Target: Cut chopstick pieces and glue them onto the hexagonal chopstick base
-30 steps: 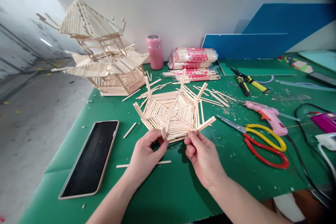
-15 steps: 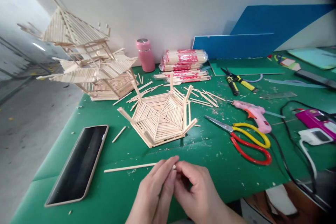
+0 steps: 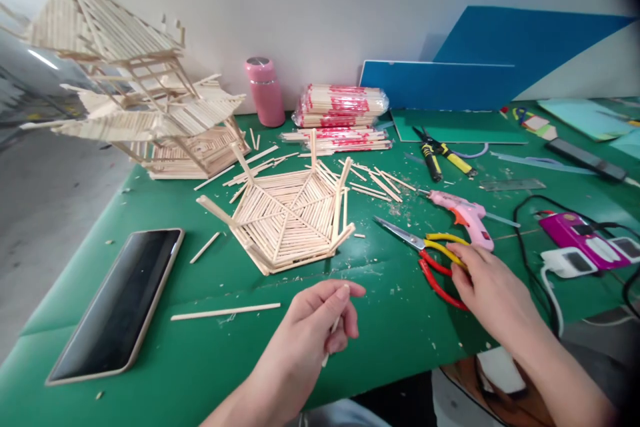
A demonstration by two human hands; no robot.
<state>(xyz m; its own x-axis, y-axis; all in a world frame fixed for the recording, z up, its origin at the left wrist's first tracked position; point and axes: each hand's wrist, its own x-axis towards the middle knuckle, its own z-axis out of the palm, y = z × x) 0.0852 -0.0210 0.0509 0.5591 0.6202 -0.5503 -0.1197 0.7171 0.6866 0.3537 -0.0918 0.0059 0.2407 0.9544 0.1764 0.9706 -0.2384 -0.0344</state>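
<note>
My left hand [image 3: 313, 330] is closed around a short wooden stick [image 3: 326, 359], whose lower end pokes out below the fingers. To the right, my right hand [image 3: 495, 287] has its fingers and thumb on the yellow handle of the scissors [image 3: 424, 247], which lie on the table with the blades pointing left. Beyond my left hand sits a hexagonal stick frame [image 3: 287, 213] with upright posts at its corners. A longer stick [image 3: 225, 311] lies left of my left hand.
A stick pagoda model [image 3: 165, 120] stands at the back left, beside a pink bottle [image 3: 267, 97]. A phone [image 3: 120, 303] lies front left. Bagged sticks [image 3: 343, 110], pliers [image 3: 440, 153], a pink glue gun [image 3: 465, 213] and a magenta power strip [image 3: 580, 240] are on the table.
My hands have parted. The right one moved right onto the scissors' handle, while the left keeps the short stick. The view has shifted slightly to the right.
</note>
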